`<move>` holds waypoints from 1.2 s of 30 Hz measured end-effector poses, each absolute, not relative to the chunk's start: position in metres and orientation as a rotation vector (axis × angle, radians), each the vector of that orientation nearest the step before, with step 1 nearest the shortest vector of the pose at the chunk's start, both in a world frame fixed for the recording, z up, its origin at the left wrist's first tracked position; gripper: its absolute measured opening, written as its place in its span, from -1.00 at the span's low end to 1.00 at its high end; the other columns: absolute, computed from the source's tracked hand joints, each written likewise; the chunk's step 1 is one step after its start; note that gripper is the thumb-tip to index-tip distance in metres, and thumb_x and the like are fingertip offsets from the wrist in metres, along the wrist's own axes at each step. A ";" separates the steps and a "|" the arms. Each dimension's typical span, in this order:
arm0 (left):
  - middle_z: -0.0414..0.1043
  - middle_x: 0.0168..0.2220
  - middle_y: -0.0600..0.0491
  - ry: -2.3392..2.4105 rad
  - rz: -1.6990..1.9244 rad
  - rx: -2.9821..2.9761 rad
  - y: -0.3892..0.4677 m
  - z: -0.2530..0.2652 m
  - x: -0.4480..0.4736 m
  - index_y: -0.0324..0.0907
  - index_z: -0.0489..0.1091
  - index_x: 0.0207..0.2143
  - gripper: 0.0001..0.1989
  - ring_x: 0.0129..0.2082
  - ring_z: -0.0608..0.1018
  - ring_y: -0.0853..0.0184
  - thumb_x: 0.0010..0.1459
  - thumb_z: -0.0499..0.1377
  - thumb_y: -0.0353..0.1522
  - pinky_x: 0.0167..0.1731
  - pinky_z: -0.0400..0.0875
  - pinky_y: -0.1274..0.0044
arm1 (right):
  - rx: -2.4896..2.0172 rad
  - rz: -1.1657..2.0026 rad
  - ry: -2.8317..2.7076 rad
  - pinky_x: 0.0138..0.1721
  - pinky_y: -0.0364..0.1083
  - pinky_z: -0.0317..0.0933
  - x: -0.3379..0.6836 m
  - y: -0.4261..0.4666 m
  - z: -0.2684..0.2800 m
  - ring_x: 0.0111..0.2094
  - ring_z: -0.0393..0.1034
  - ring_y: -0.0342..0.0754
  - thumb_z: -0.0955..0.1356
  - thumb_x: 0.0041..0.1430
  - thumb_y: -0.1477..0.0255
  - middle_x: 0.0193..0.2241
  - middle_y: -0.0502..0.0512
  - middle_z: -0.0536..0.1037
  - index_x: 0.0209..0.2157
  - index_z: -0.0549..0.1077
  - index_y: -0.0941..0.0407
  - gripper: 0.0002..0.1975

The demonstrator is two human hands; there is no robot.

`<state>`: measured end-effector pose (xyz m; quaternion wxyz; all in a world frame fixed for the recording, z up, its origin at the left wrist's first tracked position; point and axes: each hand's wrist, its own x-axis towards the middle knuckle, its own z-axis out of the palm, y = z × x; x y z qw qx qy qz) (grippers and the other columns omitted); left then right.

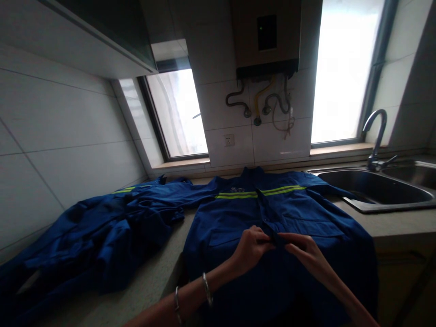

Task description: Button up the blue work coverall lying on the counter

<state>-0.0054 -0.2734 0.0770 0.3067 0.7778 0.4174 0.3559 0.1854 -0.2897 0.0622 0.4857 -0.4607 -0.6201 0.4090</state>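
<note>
Small pale emblem on the blue work jacket chest, too blurred to read, no other lettering legible

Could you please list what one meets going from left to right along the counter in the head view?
Crumpled blue garment → left hand → right hand, both pinching the front of the spread jacket → sink → tap.

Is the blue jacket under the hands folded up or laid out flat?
Laid out flat. The jacket lies front up across the counter, collar toward the wall, while the left hand and right hand pinch its front placket.
</note>
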 end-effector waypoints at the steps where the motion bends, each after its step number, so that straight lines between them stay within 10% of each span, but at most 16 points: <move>1: 0.44 -0.43 0.08 1.113 0.958 2.075 -0.272 0.077 -0.004 -0.15 0.55 -0.40 -0.90 -0.32 0.42 0.36 0.00 0.25 -0.35 -0.33 0.25 0.58 | -1.113 1.000 -1.512 -0.28 -0.06 0.31 0.186 -0.289 0.060 -0.26 0.43 0.06 0.36 -0.06 0.21 -0.25 0.18 0.56 -0.21 0.56 0.15 -0.60; 29: 0.44 -0.42 0.06 1.099 0.902 2.101 -0.270 0.071 -0.005 -0.19 0.54 -0.45 -0.91 -0.33 0.44 0.38 -0.01 0.22 -0.40 -0.35 0.27 0.61 | -0.899 1.390 -1.637 -0.44 -0.17 0.25 0.192 -0.281 0.058 -0.41 0.37 -0.13 0.40 -0.01 0.24 -0.29 0.11 0.45 -0.10 0.50 0.14 -0.57; 36: 0.42 -0.43 0.08 1.069 0.949 2.082 -0.271 0.071 -0.006 -0.20 0.54 -0.43 -0.89 -0.35 0.43 0.40 -0.02 0.21 -0.42 -0.38 0.25 0.62 | -0.989 0.987 -1.783 -0.39 -0.19 0.28 0.181 -0.283 0.047 -0.30 0.37 -0.10 0.32 0.10 0.33 -0.25 0.11 0.44 -0.14 0.51 0.11 -0.70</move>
